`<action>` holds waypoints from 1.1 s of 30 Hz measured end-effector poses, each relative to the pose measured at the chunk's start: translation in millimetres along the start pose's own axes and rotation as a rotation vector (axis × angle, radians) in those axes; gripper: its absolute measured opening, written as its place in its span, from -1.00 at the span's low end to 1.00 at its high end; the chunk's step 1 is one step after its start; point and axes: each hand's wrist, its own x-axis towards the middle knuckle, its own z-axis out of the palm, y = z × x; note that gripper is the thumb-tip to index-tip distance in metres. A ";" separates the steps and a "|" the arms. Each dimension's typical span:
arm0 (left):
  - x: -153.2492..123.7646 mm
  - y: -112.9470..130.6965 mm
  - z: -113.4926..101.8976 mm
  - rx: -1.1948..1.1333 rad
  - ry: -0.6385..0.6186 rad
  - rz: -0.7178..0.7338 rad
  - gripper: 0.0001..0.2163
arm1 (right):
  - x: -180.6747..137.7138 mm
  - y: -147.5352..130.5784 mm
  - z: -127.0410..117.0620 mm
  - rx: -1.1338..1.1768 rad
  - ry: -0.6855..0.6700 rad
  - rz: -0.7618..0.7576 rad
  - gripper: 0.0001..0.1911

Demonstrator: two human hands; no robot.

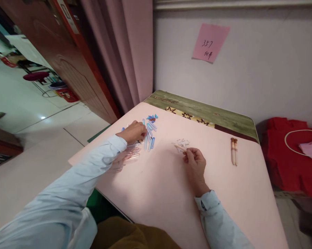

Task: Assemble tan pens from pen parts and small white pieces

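Observation:
My right hand (196,162) pinches a slim cream pen barrel (180,147) between thumb and fingertips. Just beyond it, a little heap of small clear and white pieces (183,141) lies on the table. My left hand (135,132) reaches palm down into the parts on the left, with its fingers curled together; what they grip, if anything, is hidden. Blue and lilac pen barrels (150,133) lie right beside its fingertips. Below the left wrist are clear and pinkish plastic parts (126,159). Small blue and brown pieces (152,118) sit behind the barrels.
Two cream pens with brown tops (234,151) lie side by side on the right of the pink-covered table (161,193). A red bag (293,155) stands off the right edge. Behind are a wall with a pink note (210,43), a curtain (130,48) and a wooden door (67,62).

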 end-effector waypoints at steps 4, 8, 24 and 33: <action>-4.0 16.7 -1.3 0.120 -0.038 0.123 -0.82 | -0.4 1.5 -0.7 0.010 -0.002 0.001 -0.74; -10.2 25.3 -1.7 0.240 -0.048 0.205 -0.79 | -0.1 3.0 -2.1 0.015 -0.004 0.000 -0.75; -8.0 -4.3 12.5 0.400 0.073 0.496 -0.86 | 2.1 6.7 -2.7 0.009 -0.007 -0.018 -0.75; -7.4 -6.8 10.8 0.365 0.114 0.460 -0.82 | 1.0 4.3 -1.8 0.022 0.003 -0.015 -0.74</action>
